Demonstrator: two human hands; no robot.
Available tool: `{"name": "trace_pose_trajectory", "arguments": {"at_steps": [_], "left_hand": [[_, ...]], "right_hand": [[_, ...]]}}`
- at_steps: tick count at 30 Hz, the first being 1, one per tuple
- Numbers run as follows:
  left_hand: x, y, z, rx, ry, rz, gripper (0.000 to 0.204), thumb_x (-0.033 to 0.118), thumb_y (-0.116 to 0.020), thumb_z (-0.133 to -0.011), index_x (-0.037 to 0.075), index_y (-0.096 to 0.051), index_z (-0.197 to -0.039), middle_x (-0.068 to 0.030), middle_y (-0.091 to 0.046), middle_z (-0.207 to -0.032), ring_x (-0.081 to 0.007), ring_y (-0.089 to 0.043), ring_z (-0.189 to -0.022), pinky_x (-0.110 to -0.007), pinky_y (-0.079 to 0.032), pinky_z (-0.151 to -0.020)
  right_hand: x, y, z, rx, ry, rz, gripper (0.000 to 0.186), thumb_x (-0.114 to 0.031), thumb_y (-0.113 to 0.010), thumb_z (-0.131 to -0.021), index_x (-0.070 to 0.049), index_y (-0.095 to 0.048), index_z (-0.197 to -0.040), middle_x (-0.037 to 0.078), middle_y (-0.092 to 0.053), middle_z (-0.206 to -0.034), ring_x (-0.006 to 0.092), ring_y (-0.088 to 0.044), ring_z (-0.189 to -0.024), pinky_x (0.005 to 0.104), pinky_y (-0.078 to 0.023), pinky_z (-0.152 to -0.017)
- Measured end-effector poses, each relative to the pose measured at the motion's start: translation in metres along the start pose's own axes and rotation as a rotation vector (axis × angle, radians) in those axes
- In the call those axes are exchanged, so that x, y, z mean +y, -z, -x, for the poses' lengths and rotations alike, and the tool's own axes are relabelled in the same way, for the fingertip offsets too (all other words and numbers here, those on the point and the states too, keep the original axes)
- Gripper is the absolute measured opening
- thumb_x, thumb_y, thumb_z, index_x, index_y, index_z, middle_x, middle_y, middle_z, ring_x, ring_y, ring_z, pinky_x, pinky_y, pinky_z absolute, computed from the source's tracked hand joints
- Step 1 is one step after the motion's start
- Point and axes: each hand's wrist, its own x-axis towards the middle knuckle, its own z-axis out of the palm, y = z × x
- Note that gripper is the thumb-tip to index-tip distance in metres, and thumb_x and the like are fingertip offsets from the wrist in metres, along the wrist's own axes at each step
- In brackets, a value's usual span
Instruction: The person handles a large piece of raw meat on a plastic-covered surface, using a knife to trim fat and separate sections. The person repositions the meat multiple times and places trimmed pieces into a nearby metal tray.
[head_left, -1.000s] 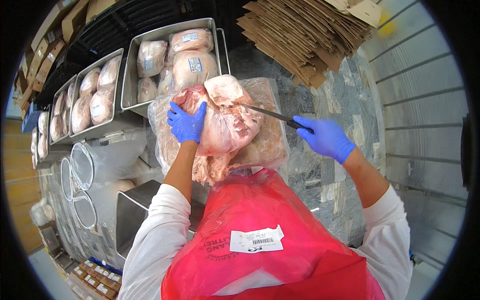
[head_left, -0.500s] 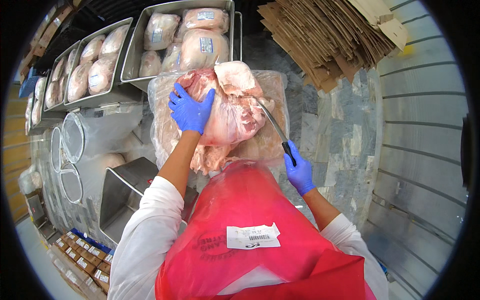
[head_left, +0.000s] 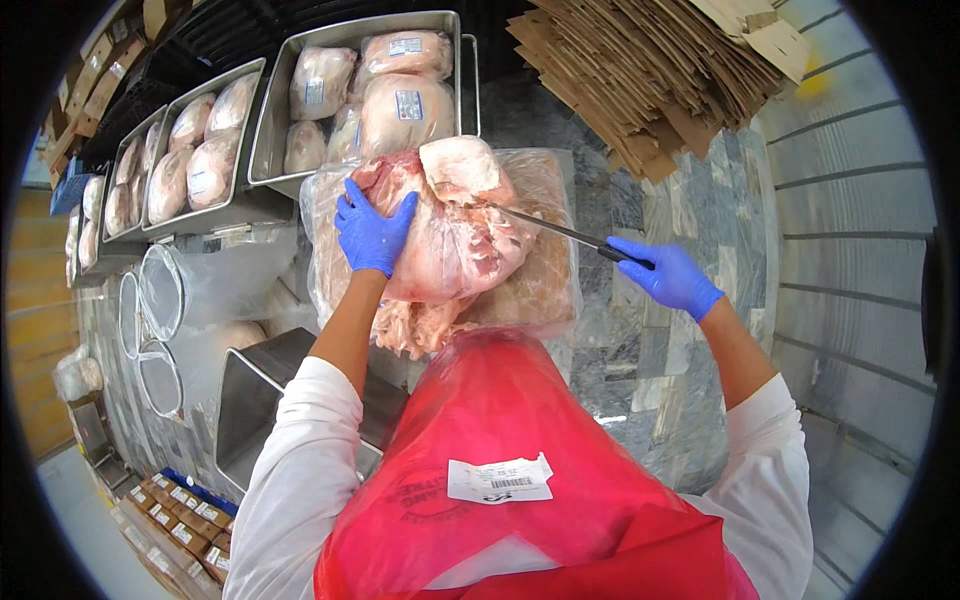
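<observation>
While the left hand (head_left: pixel 376 230) rests spread on the meat (head_left: pixel 450 245), the right hand (head_left: pixel 667 276), wrapped around the knife (head_left: pixel 580 236), has swung outward; the blade (head_left: pixel 540 222) meets the meat left of that grip, so cutting seems under way.

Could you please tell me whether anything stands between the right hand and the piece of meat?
Nothing visible blocks the way: only the knife, held in the right hand, spans the gap and reaches the piece of meat. The left hand rests on the meat's left side.
</observation>
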Motion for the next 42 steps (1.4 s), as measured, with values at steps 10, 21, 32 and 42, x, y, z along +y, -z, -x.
{"name": "trace_pose_trajectory", "arguments": {"at_steps": [10, 21, 32, 42], "left_hand": [[0.008, -0.001, 0.006, 0.010, 0.058, -0.011, 0.115, 0.069, -0.073, -0.077, -0.005, -0.029, -0.153, -0.0332, -0.042, -0.145, -0.0508, -0.047, -0.129, -0.056, -0.043, -0.106], [0.003, -0.004, 0.003, -0.016, 0.086, 0.022, 0.113, 0.070, -0.068, -0.082, -0.003, -0.026, -0.156, -0.0359, -0.034, -0.153, -0.0527, -0.037, -0.139, -0.055, -0.037, -0.113], [0.061, -0.033, 0.043, 0.010, -0.386, -0.068, 0.094, 0.053, -0.073, -0.086, 0.013, -0.029, -0.160, -0.0231, -0.029, -0.163, -0.0461, -0.023, -0.151, -0.066, -0.015, -0.119], [0.067, -0.032, 0.033, -0.061, -0.250, -0.076, 0.100, 0.056, -0.076, -0.082, 0.016, -0.029, -0.161, -0.0192, -0.026, -0.166, -0.0440, -0.017, -0.154, -0.070, -0.007, -0.118]], "right_hand": [[0.014, -0.127, 0.033, 0.247, -0.170, -0.182, 0.049, -0.034, -0.068, -0.097, -0.022, -0.059, -0.143, 0.018, -0.073, -0.095, 0.0326, -0.071, -0.075, 0.0419, -0.055, -0.068], [0.027, -0.213, 0.044, 0.500, -0.041, -0.169, 0.053, -0.031, -0.070, -0.095, -0.020, -0.057, -0.145, 0.016, -0.073, -0.097, 0.0349, -0.072, -0.079, 0.0435, -0.057, -0.069], [0.097, -0.241, -0.046, 0.439, -0.378, -0.228, 0.057, -0.038, -0.061, -0.097, -0.004, -0.050, -0.142, 0.025, -0.066, -0.121, 0.0440, -0.067, -0.104, 0.0513, -0.054, -0.088], [-0.010, -0.173, -0.150, 0.595, 0.234, -0.328, 0.040, -0.021, -0.064, -0.091, -0.002, -0.057, -0.125, 0.024, -0.062, -0.123, 0.0412, -0.057, -0.120, 0.0509, -0.046, -0.099]]}}
